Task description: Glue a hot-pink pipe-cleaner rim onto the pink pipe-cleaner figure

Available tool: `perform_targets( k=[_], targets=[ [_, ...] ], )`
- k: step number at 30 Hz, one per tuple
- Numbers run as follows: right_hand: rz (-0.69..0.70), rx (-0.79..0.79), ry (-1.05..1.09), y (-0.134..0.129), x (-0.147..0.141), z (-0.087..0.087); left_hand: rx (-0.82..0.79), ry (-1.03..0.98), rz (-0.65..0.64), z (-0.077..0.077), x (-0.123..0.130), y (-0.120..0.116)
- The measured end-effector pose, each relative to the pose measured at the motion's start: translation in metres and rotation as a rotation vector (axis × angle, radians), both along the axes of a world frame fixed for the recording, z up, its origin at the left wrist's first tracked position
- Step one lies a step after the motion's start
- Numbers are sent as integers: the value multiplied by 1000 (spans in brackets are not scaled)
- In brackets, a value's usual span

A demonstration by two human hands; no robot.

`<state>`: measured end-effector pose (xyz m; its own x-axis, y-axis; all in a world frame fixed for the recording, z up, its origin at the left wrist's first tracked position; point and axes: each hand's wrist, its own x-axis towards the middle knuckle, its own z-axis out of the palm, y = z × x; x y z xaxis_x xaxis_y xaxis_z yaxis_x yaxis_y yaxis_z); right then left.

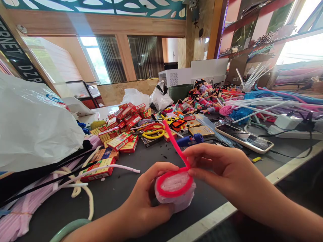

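My left hand [151, 195] is wrapped round the left side of a pale pink, rounded fuzzy piece [178, 201], low in the middle of the view. A bright pink fuzzy stem [174, 193] forms an oval loop on top of that piece, and its free end rises up and to the left. My right hand [209, 164] pinches the stem between thumb and fingers at the loop's right edge, where the end stands up. The palm side of my left fingers is partly hidden by the piece.
Red small boxes [122, 141] are piled at centre left. Behind my right hand lie a blue glue gun [189, 140] and a phone [243, 137]. Pale stems [25, 208] and a white plastic bag [35, 124] are at left. The table's edge [209, 220] runs along the front right.
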<state>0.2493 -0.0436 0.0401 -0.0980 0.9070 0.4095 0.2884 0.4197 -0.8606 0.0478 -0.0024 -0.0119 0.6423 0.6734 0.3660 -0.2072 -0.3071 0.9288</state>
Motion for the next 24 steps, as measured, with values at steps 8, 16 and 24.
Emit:
perform_targets(
  k=[8, 16, 24],
  targets=[
    [69, 85, -119, -2, 2, 5, 8, 21, -21, 4, 0, 1],
    [128, 138, -192, 0, 6, 3, 47, 17, 37, 0, -3, -1],
    [187, 157, -226, 1, 5, 5, 91, -8, 25, 5, -4, -1]
  ],
)
